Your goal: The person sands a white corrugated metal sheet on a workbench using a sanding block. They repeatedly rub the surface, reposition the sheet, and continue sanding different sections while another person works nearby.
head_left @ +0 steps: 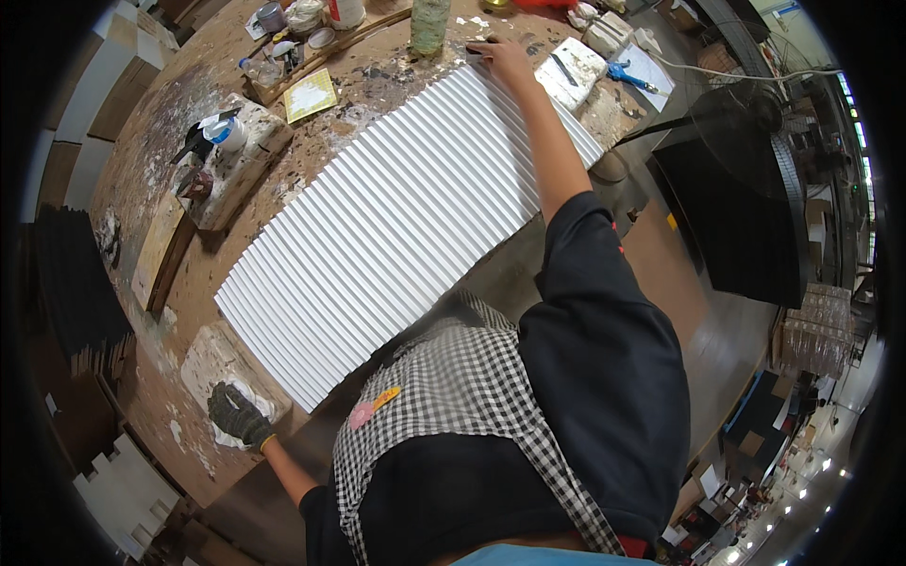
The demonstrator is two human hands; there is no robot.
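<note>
Brown table [160,132], stained and flecked with white, across the upper left and middle of the frame, with boxes [113,71] stacked at the far upper left and a fan [746,123] at the upper right. Spread over it through the centre, strips [387,226], long and white, lying side by side in a slanting band. At top centre, right grip [505,61], bare, by the upper end of the band, fingers partly bent; cannot tell whether holding anything. At lower left, left grip [241,417], in a dark glove, over a pale block [209,354], fingers near together; cannot tell whether closed on anything. Toward the top middle, green bottle [430,26]; left of that, yellow card [310,96]. At upper left, cup [225,134] on another block [253,156]. At upper right, blue tool [630,75] beside a white block [582,61].
</note>
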